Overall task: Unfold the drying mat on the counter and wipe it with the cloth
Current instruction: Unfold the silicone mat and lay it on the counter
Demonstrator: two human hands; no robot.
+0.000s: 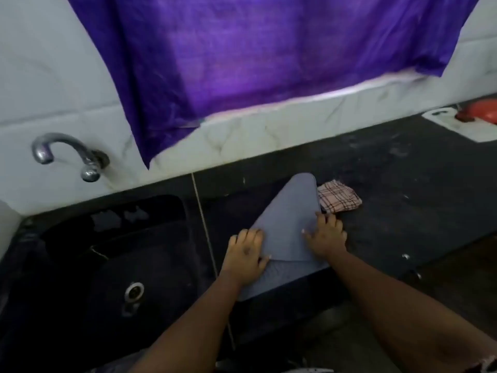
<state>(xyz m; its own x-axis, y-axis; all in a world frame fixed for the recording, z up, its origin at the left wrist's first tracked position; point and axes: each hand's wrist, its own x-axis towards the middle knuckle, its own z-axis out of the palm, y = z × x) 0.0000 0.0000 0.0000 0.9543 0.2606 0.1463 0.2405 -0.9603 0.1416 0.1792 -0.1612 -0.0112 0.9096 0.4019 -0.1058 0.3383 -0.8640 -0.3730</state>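
Still folded: soft grey mat (289, 224)

The scene is dim and soft, blurred throughout. Daylight glows through the purple curtain (269, 49) at the top, the brightest area. The sink (107, 265) falls into deep shadow with little detail. Wide-angle distortion bends the wall (40, 76) and the tabletop (403, 184) edges.

Cloth (339, 199) right of mat (289, 224) — touching

One head camera, looking forward and down, close above the desk (403, 184), sink (113, 265) at 9 o'clock, wall at 12 o'clock
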